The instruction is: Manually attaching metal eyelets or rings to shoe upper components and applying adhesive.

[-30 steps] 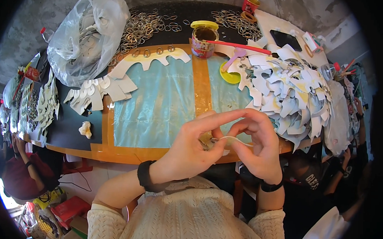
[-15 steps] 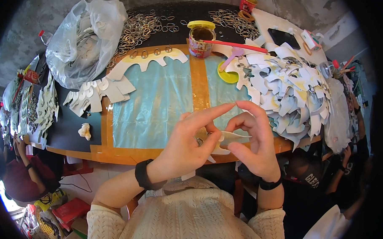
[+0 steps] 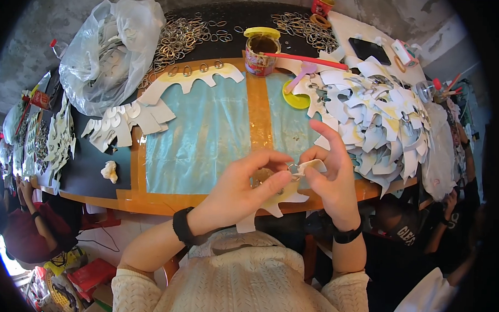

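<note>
At the near edge of a black worktop (image 3: 92, 175), the right hand (image 3: 339, 195) has its grip pinched on one end of a white scalloped piece (image 3: 278, 204) hanging below both hands; the left hand (image 3: 248, 186) curls beside a metal ring (image 3: 294, 168) there, and whether its grip is closed cannot be told. Ahead stretches a tape-bordered blue sheet (image 3: 200, 138), hemmed in by heaped white cut-outs (image 3: 380, 125) at right, a plastic bag (image 3: 79, 67) at left, and a print-labelled tin (image 3: 260, 64) beyond. Pale lettering marks a dark shirt (image 3: 392, 246) at lower right.
</note>
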A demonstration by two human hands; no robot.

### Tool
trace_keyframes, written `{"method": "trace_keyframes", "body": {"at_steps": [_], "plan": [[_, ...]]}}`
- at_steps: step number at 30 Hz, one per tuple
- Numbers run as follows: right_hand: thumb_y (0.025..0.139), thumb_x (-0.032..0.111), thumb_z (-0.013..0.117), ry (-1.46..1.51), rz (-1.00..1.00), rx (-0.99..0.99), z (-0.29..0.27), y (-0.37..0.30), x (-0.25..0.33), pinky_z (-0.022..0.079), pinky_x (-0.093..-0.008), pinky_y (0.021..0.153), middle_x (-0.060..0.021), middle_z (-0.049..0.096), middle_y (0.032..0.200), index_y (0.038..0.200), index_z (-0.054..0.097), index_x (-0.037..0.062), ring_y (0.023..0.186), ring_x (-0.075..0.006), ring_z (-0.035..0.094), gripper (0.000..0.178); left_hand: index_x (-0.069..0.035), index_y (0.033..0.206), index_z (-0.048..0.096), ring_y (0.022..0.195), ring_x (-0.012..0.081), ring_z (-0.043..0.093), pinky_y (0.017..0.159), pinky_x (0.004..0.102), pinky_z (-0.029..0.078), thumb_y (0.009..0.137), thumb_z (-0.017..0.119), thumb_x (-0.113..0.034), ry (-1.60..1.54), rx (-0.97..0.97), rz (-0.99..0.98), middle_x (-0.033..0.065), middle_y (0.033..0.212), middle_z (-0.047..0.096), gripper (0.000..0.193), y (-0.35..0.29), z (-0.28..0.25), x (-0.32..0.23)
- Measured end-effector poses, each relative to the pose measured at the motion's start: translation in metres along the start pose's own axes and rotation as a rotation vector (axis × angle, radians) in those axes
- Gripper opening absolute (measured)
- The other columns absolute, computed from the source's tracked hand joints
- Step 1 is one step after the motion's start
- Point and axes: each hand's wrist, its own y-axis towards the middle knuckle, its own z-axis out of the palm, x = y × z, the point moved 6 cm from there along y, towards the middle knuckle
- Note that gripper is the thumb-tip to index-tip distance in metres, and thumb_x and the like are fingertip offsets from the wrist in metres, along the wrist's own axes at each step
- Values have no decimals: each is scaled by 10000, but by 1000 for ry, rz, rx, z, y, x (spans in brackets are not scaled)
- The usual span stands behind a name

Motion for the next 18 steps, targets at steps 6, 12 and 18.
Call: {"method": "trace_keyframes", "body": {"at_steps": [6,12,18], "plan": [[805,20,583,229,58,133,-1,6,-18,426,-284,819,-48,552,915,1350,321,29,871,-131,529,606,17,923,619,744,65,564,675,224,464,892,598,-132,-30,-60,-96,31,796,614,154,-1,-1,11],[694,10,704,-785,-683,-149,0,-16,33,387,-312,761,-25,593,903,1182,531,64,816,-176,547,520,15,931,613,717,55,562,638,203,456,886,609,-99,-32,-81,-145,21,807,618,123,-2,-3,14],[648,-10,700,-1121,-867,23,29,-18,37,297,-316,603,30,594,868,1146,564,95,688,-150,527,526,27,877,619,679,56,568,559,225,472,865,618,-91,83,-109,-24,43,782,623,118,0,-2,4]]}}
